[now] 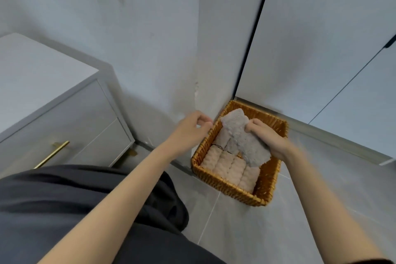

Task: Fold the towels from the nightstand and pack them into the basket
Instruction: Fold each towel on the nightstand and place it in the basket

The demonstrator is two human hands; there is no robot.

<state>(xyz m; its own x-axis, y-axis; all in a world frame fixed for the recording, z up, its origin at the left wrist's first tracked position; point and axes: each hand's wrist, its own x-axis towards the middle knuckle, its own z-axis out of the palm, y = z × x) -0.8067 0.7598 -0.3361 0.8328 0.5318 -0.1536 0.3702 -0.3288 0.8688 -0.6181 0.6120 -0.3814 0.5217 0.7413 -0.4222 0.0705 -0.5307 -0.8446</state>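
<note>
lap: dark garment [64, 210] nearest the camera, both bare forearms reaching out over it.
floor: grey tile floor [235, 231] carries the wicker basket [225, 182], set in the corner by the wall.
left hand [191, 125]: fingers loosely curled, nothing seen in them, just beside the basket's far-left rim; contact cannot be told.
right hand [271, 140]: grip closed round the folded grey towel [242, 135], thumb on top.
grey towel: over the basket's right part, above the pink towels [227, 165] packed side by side; long axis runs from near-right to far-left, free end toward the corner.
step: judged as placing, late in the packing.
next move: lower the towel into the open gap on the right, keeping the fold shut.
nightstand [42, 83]: at left, well apart, no towels seen on its visible top.
</note>
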